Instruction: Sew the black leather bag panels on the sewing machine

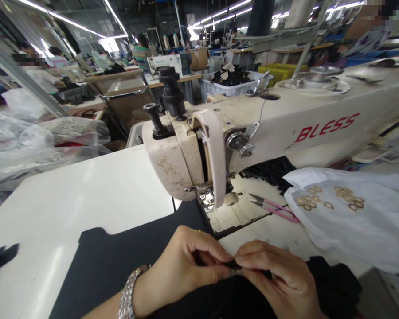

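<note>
In front of the sewing machine, my left hand (193, 259) and my right hand (275, 272) meet, their thumbs and fingertips pinched together. Between them shows a small black strip (233, 265), mostly covered by the fingers; whether a ring is on it I cannot tell. Under my left forearm lies a large dark fabric panel (109, 252), which reaches up to the presser foot (206, 198) of the sewing machine (182, 155). Pink-handled thread snips (275, 208) rest on the machine bed, beyond my right hand.
Several gold-coloured rings (347, 197) lie on a white plastic bag (379, 226) at the right. Black strips (269, 170) are heaped behind the machine head. A white tabletop (119, 190) stretches left, with clear plastic bags (36, 137) past it. Other people work further back.
</note>
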`<state>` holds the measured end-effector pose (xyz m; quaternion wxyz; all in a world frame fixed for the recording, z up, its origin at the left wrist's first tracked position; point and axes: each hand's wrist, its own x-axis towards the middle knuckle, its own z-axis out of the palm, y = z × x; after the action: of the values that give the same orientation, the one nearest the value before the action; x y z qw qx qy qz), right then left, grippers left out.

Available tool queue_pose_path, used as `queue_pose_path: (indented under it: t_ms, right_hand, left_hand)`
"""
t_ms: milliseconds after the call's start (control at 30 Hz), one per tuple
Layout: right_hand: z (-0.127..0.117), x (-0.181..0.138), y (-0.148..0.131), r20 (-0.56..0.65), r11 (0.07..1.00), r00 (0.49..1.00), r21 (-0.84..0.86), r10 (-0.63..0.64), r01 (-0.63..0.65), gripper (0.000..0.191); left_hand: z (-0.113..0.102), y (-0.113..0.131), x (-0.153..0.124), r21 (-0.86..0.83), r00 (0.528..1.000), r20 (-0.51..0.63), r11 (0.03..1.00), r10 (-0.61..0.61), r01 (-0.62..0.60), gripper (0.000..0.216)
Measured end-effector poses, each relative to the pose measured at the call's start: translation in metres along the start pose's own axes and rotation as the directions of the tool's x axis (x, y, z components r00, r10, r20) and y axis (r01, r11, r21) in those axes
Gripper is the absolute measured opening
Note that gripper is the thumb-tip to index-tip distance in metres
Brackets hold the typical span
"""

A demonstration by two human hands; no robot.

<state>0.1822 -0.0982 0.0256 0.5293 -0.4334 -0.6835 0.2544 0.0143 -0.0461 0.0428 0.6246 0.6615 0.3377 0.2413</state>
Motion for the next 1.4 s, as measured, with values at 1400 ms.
queue_pose_path:
  t_ms: [1400]
  right_hand:
    - [0.012,-0.013,0.010,0.226,0.955,0.969,-0.296,0.103,-0.032,0.022]
  left_hand:
    - [-0.054,-0.034,0.023,0.970,0.792,0.124,0.094,0.598,-0.223,0.021]
